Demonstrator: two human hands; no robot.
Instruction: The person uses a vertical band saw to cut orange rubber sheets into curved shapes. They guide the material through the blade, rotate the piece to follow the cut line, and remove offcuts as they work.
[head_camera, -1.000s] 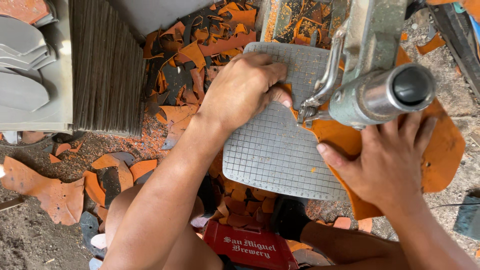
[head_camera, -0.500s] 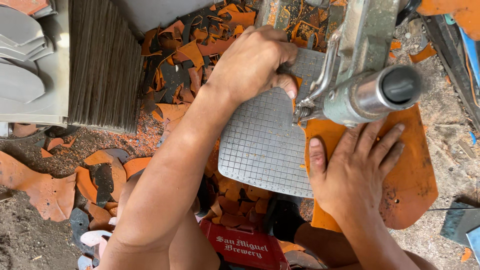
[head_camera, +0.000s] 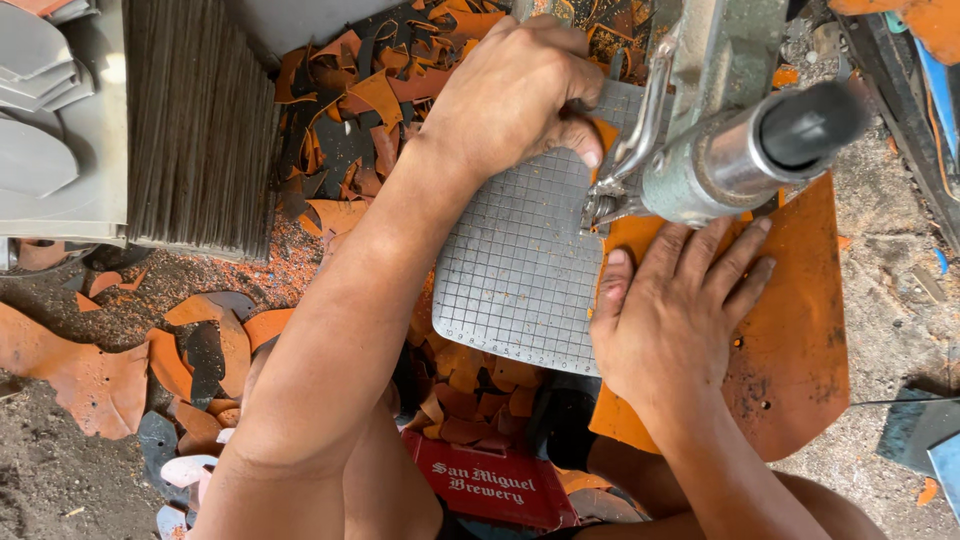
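Left of the machine head (head_camera: 735, 130), the left hand (head_camera: 515, 90) curls closed on the grey gridded sheet (head_camera: 520, 270). Below the head, the right hand (head_camera: 675, 320) lies flat, fingers spread, on the orange sheet (head_camera: 800, 330). Fingertips near the blade risk a cut if the sheet slips.

The scene is viewed from one head-worn camera, aimed steeply downward and held close above the grey gridded sheet (head_camera: 520, 265); the forearms are seen entering from the frame's bottom edge.
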